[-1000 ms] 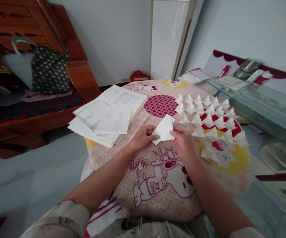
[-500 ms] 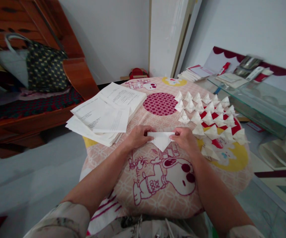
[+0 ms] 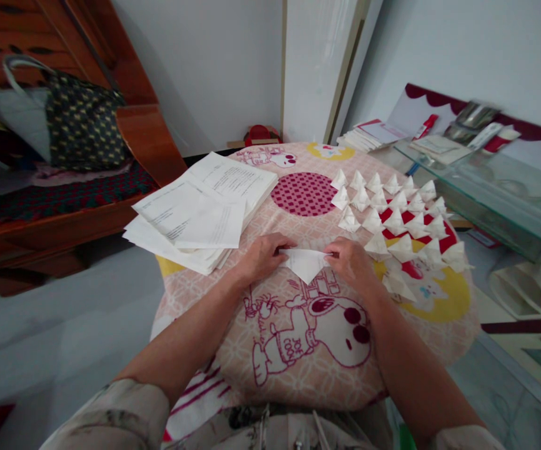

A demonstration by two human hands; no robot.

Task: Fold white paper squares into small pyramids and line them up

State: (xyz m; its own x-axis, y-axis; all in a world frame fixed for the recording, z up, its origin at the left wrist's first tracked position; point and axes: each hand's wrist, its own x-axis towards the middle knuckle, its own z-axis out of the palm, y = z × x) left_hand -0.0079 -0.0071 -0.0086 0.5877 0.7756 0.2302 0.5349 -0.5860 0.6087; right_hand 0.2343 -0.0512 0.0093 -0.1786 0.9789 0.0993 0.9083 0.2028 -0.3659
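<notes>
A folded sheet of white paper (image 3: 306, 265) is stretched between my two hands above the patterned tablecloth, its point facing me and its straight edge away from me. My left hand (image 3: 267, 255) pinches the left corner, and my right hand (image 3: 349, 257) pinches the right corner. Several rows of folded paper boats (image 3: 395, 222) stand on the cloth to the right, the nearest ones close to my right hand. Beyond my left hand lies a stack of printed sheets (image 3: 205, 215), loosely fanned.
The tablecloth (image 3: 298, 369) with cartoon figures covers the round table. At right, a glass shelf (image 3: 490, 194) holds metal containers and papers. A wooden bench (image 3: 143, 137) with a dark patterned bag (image 3: 85, 125) stands at left. A red object (image 3: 257, 134) sits by the wall.
Both hands keep hold of the paper's corners. Its far edge, straight before, now bows slightly, and the fingertips have shifted a little. The view has tilted slightly.
</notes>
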